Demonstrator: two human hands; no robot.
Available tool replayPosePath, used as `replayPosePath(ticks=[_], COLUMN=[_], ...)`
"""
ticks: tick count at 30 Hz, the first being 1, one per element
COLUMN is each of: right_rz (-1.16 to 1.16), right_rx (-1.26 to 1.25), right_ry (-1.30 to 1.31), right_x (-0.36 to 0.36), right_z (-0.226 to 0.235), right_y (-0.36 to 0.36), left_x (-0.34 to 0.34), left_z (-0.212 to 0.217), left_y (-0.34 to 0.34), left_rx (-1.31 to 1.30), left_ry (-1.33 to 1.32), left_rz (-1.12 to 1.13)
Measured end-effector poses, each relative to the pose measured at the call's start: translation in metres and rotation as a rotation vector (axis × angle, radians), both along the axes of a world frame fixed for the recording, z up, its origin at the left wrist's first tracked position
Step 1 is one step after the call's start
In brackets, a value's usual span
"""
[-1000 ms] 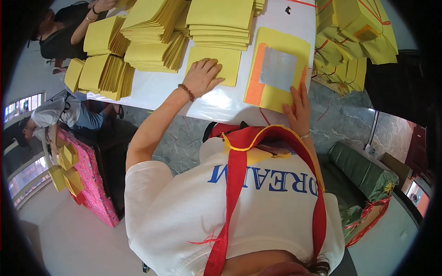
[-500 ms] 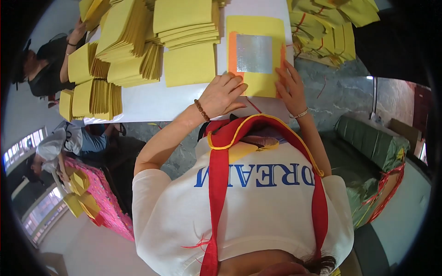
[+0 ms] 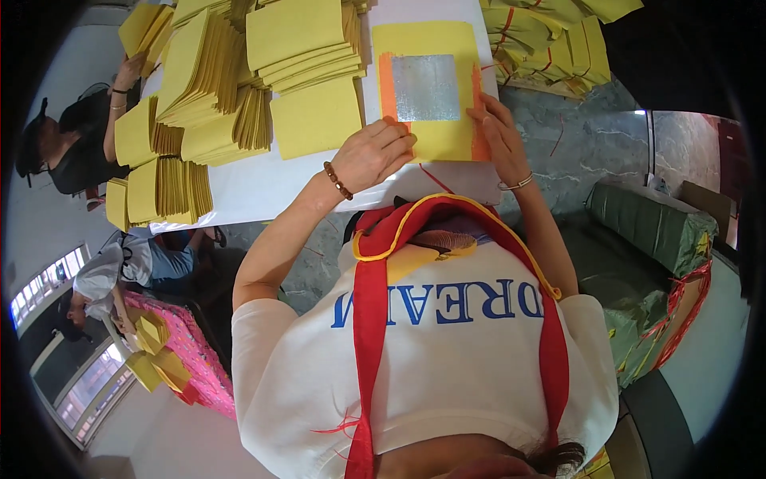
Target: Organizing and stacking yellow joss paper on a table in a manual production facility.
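On the table in front of me lies a yellow paper sheet or stack [image 3: 443,142] with a silver foil square [image 3: 427,88] in its middle and orange strips along both side edges. My left hand [image 3: 375,153] is closed at its lower left corner, with the bent fingers against the left orange strip [image 3: 388,84]. Along the right edge rests my right hand [image 3: 503,140], its fingers stretched out flat by the right orange strip [image 3: 479,136]. The undersides of both hands are hidden.
Piles of yellow paper [image 3: 299,44] cover the table's left part, beside a single low stack [image 3: 315,116]. Tied yellow bundles [image 3: 550,48] lie beyond the right edge. Green wrapped packages [image 3: 650,227] stand at right. Two people [image 3: 72,148] work at left, one by a pink-covered table [image 3: 187,339].
The table and papers have shifted slightly left and up in view. My left fingers are bent closer against the paper's left edge; my right hand stays along the right edge.
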State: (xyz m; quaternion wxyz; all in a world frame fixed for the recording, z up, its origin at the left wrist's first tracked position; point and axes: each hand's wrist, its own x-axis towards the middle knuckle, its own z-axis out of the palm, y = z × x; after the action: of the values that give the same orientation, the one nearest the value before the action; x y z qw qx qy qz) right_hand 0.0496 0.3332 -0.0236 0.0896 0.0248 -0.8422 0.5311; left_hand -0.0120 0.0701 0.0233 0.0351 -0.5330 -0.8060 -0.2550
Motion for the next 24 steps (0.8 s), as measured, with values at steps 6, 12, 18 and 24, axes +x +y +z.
replayPosePath(ticks=[6, 12, 18, 24], right_rz=[-0.013, 0.001, 0.07, 0.058], right_rx=[0.0, -0.107, -0.328, 0.123], right_ry=[-0.009, -0.051, -0.097, 0.038], right_x=[-0.001, -0.001, -0.003, -0.003], right_z=[0.001, 0.001, -0.001, 0.001], right_y=[-0.002, 0.0, 0.003, 0.004], left_x=[0.007, -0.009, -0.027, -0.037], left_z=[-0.002, -0.006, 0.0, -0.003], left_y=[0.001, -0.002, -0.005, -0.005], left_rx=[-0.007, 0.079, -0.001, 0.008], left_ry=[0.095, -0.109, -0.761, -0.865], left_rz=[0.002, 0.013, 0.226, 0.157])
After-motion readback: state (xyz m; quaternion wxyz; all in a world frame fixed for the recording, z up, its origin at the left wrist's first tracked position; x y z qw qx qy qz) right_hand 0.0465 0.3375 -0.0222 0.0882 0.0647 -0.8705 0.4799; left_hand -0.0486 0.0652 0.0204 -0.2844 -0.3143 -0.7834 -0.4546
